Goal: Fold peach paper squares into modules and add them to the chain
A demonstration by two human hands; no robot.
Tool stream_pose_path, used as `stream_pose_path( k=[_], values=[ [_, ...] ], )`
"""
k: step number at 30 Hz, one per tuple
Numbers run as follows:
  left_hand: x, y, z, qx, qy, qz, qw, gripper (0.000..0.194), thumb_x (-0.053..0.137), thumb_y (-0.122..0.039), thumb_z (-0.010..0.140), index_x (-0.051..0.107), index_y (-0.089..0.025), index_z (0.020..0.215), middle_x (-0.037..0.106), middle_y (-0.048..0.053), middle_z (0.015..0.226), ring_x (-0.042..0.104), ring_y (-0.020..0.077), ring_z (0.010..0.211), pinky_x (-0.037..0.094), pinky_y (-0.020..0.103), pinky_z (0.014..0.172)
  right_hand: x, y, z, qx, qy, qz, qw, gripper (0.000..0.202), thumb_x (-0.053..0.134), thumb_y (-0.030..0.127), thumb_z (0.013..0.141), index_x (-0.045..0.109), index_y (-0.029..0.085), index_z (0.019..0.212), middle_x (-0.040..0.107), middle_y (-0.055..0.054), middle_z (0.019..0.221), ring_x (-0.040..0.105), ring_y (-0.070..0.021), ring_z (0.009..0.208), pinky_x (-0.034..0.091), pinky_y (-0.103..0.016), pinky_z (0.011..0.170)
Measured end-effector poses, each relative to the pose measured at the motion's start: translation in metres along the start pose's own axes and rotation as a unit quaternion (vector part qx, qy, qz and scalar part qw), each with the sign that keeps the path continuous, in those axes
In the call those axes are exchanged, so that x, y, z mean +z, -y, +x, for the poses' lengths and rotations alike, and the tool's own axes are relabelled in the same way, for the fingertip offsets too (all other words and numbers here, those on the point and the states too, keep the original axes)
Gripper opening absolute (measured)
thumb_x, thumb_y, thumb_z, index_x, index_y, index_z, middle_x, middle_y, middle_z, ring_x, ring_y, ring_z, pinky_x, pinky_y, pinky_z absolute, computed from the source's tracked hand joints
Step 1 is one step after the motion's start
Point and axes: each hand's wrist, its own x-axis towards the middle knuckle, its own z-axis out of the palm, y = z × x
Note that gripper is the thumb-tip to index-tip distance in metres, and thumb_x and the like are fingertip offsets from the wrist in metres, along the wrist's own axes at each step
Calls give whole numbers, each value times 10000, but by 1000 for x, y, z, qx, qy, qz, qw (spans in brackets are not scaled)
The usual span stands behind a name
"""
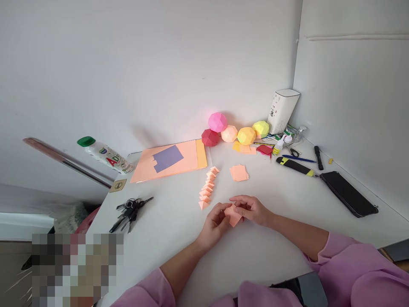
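A small peach paper square is held between my two hands, close to the front of the white table. My left hand pinches its left side between thumb and fingers. On the right, my right hand grips the upper right edge, its thumb on the paper. Just beyond my left hand runs a row of folded peach paper pieces, standing one behind another. A short stack of flat peach paper squares lies past my right hand.
Faceted paper balls sit along the wall. Peach sheets with a purple piece lie left of them. Keys and a bottle are left; a utility knife, glue bottle and black phone are right.
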Motion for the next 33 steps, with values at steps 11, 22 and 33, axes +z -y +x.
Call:
stream_pose_path(
  k=[11,22,33],
  values=[
    [1,-2,0,-21,-7,-18,1000,227,513,-350,844,470,-215,1021,572,31,872,543,131,727,459,271,660,2,3,1,1,-16,-34,999,231,581,357,803,631,146,884,565,-5,709,536,-104,544,471,-262,527],
    [-2,-2,2,-24,-44,17,999,298,560,-389,804,554,-190,1026,575,20,780,541,139,696,434,249,593,3,11,1,12,-23,-32,999,240,585,346,800,637,144,921,564,13,597,541,-112,524,469,-263,528],
    [-1,2,2,-22,-55,-12,998,338,604,-387,781,562,-188,1051,633,11,709,608,159,720,492,309,697,2,9,0,14,-4,-26,1000,250,588,374,797,646,155,903,569,3,641,520,-104,533,456,-256,535]
  ],
)
